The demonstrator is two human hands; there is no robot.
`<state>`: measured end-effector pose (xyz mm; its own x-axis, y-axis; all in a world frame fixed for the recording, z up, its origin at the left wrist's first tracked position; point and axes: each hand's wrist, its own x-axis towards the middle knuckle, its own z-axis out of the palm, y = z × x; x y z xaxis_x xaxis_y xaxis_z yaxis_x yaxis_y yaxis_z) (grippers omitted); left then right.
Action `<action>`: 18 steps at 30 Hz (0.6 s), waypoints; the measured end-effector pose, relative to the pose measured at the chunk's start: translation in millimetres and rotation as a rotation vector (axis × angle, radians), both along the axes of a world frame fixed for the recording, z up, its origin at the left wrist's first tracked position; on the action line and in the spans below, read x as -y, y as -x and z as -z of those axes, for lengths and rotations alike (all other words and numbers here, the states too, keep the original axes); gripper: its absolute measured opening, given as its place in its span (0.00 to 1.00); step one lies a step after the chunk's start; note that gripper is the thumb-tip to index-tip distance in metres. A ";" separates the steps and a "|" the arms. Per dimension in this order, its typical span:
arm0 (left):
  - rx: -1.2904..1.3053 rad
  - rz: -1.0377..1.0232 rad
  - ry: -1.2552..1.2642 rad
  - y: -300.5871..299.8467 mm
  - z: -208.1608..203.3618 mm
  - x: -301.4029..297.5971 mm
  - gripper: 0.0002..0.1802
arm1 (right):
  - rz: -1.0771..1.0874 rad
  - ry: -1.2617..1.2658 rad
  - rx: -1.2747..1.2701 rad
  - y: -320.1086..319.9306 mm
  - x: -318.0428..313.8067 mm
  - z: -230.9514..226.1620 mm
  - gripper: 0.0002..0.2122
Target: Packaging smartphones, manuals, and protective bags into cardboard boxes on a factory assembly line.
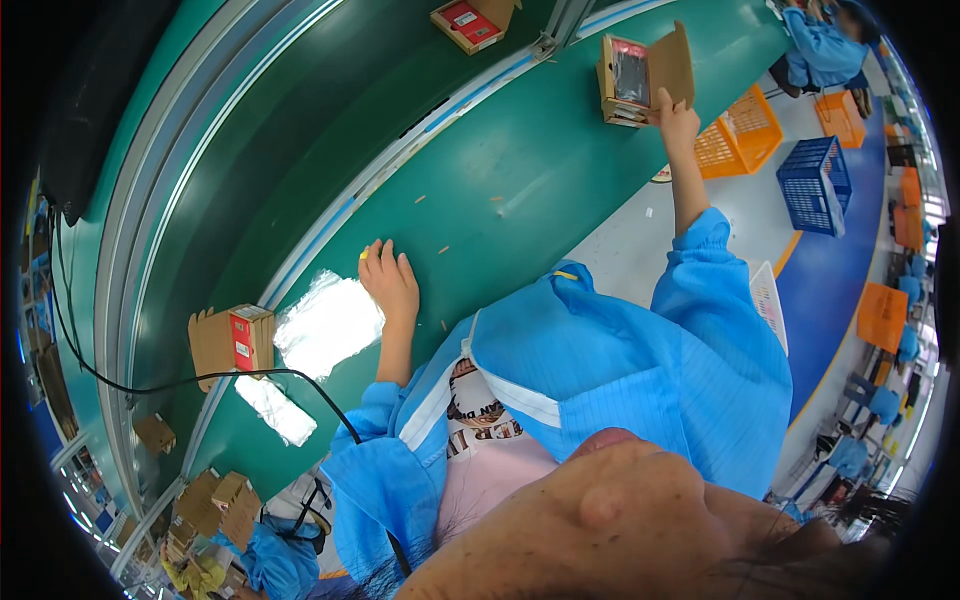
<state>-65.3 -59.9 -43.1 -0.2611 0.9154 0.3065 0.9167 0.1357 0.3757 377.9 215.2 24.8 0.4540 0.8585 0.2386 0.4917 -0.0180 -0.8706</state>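
My right hand (676,120) reaches out at the upper right, its fingers closed on the lower edge of an open cardboard box's lid (671,68). That box sits on top of at least one other on the green bench, and a dark item in clear wrapping (630,76) lies inside it. My left hand (390,284) rests at the edge of a pile of shiny clear plastic (328,322), fingers stretched out and holding nothing. Something yellow covers one of its fingertips.
An open cardboard box with a red item (244,340) stands left of the plastic, and a similar box (470,24) lies at the top. Small brown scraps dot the green bench (480,160). An orange crate (745,130) and a blue crate (812,188) stand beyond the bench. A black cable (200,380) crosses at left.
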 end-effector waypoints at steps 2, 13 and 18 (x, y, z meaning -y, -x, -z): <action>0.007 0.025 -0.011 -2.6 -3.3 -4.8 0.18 | -0.074 0.262 0.745 -39.6 -7.7 29.2 0.21; -0.018 -0.008 -0.010 11.3 -13.6 2.7 0.15 | 0.092 -0.196 -0.170 -5.5 -19.7 78.7 0.37; 0.048 -0.156 0.032 18.8 -8.6 11.7 0.15 | 0.026 0.072 -0.167 -59.0 -20.5 92.5 0.23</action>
<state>-84.1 -71.6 -34.6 -0.4145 0.8717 0.2614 0.8647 0.2877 0.4118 436.9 235.7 -67.7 0.5042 0.8582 0.0965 0.3391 -0.0940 -0.9360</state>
